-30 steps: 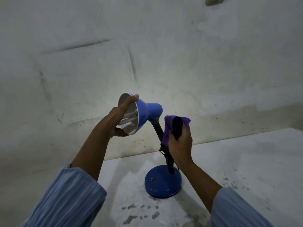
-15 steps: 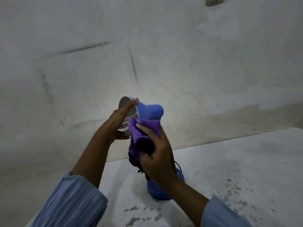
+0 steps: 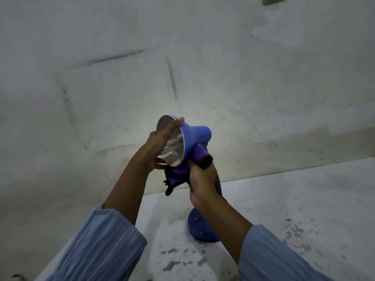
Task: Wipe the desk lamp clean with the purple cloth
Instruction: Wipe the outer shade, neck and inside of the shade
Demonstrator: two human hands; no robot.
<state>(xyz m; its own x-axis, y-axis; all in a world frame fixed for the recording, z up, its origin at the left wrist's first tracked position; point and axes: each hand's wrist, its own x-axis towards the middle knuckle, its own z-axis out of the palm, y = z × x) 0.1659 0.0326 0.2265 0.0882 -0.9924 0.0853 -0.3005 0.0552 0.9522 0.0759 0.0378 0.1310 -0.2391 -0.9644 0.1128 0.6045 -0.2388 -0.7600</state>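
The desk lamp [image 3: 192,136] stands in the middle of the frame, its round blue base [image 3: 199,228] on the pale surface [image 3: 294,199] and its shade tipped toward the upper left, open mouth facing me with the bulb showing inside. I judge the shade to be thin, light and smooth, likely slick under bare fingers, and the bulb fragile, so I keep off the glass and hold by the rim. My left hand [image 3: 160,147] is grasping that rim, fingers across the mouth and a fingertip hooked over the top edge, which steadies the head. My right hand [image 3: 200,181] is clenched around the purple cloth [image 3: 181,173], pressed under the shade where it joins the neck; the cloth is soft and bunches, a dark fringe hanging loose below. The neck is mostly hidden behind my right hand, and I guess it bends, so hard rubbing could swing the head. The base looks heavy enough to stay put. The wall [image 3: 223,67] rises close behind the lamp, leaving little room there; the surface to the right is open, and its near left edge runs down toward the lower left of the frame.
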